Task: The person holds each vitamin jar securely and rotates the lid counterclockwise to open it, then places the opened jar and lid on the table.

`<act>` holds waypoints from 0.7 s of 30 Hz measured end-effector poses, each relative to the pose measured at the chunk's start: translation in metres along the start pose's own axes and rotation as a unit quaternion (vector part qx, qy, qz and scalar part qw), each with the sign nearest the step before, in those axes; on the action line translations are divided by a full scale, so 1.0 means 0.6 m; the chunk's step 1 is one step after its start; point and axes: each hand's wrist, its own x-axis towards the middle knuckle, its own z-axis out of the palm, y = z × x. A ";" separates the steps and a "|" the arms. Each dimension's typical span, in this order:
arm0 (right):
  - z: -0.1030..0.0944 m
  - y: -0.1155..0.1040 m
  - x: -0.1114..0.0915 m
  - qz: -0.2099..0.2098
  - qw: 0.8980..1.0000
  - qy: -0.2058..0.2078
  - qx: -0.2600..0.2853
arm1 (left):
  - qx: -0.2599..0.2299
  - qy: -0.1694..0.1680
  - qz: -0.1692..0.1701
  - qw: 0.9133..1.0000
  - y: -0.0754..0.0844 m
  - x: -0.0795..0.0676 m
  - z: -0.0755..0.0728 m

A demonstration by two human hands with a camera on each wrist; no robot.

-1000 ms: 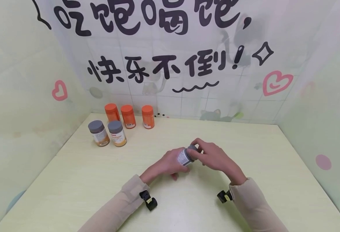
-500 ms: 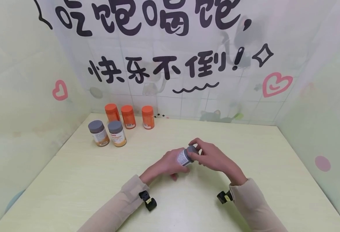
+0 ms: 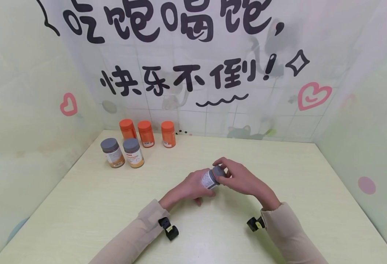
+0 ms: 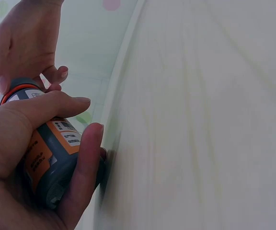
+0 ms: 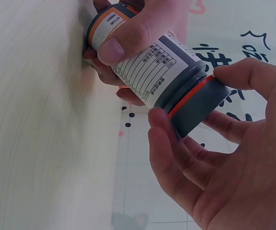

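Note:
Tilted over the table's middle is a dark grey supplement bottle point(image 3: 208, 180) with a white and orange label. My left hand point(image 3: 193, 184) grips its body, thumb lying across the label point(image 5: 152, 67) in the right wrist view. At the other end, my right hand point(image 3: 243, 178) holds the grey lid point(image 5: 200, 108), thumb on one side and fingers on the other. A red ring point(image 5: 191, 96) shows between lid and neck. The left wrist view shows the bottle's base point(image 4: 61, 179) beside curled left fingers, with the right hand point(image 4: 28, 43) beyond.
Two grey-lidded bottles point(image 3: 114, 157) point(image 3: 134, 157) stand at the table's left rear. Behind them, near the printed back wall point(image 3: 213, 121), are three orange bottles point(image 3: 128, 129) point(image 3: 146, 136) point(image 3: 168, 137). Side walls point(image 3: 365, 146) flank the pale table point(image 3: 91, 205).
My right fingers have shifted slightly leftward around the lid, and more of its top shows. The left hand and bottle stay nearly in place.

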 end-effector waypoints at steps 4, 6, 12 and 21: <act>0.001 0.000 0.001 0.008 1.000 0.006 -0.001 | 0.004 -0.001 0.003 1.000 0.000 -0.001 0.000; 0.002 0.000 0.001 0.023 1.000 0.014 -0.006 | 0.005 -0.002 0.005 1.000 0.000 -0.001 0.000; 0.004 0.003 -0.001 0.059 0.998 0.021 -0.029 | 0.001 -0.008 0.003 1.000 0.000 -0.003 0.001; 0.003 0.000 0.000 0.056 0.998 0.015 -0.022 | -0.003 -0.007 0.007 1.000 0.000 -0.003 -0.001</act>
